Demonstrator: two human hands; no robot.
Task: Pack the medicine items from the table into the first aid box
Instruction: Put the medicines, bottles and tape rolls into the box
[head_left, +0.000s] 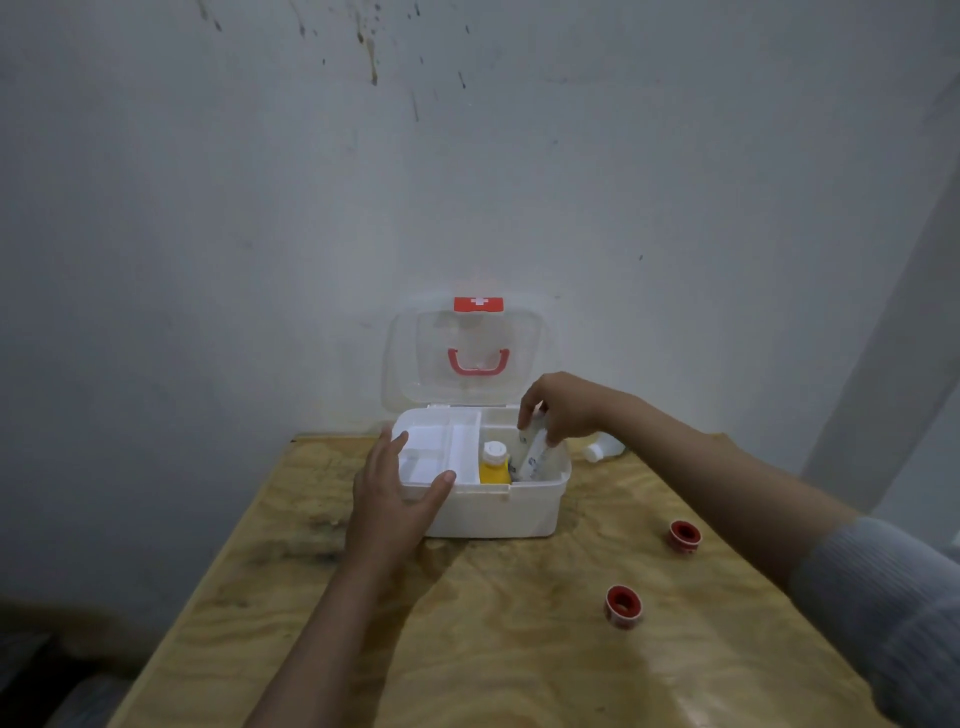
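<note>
The white first aid box (498, 512) stands open at the back of the wooden table, its clear lid with a red handle leaning upright. My left hand (395, 493) rests on the box's front left corner, thumb over the rim. Over the right compartment, my right hand (563, 408) grips a white tube (535, 457) that tilts down into the box. A yellow bottle with a white cap (493, 462) stands inside beside the tube. Two red tape rolls (622, 605) (684, 535) lie on the table to the right. A white bottle (602, 448) lies behind the box's right side.
The plywood table (467, 649) ends at a grey wall just behind the box. A white divider tray (436, 452) fills the box's left half. The floor drops away dark on the left of the table.
</note>
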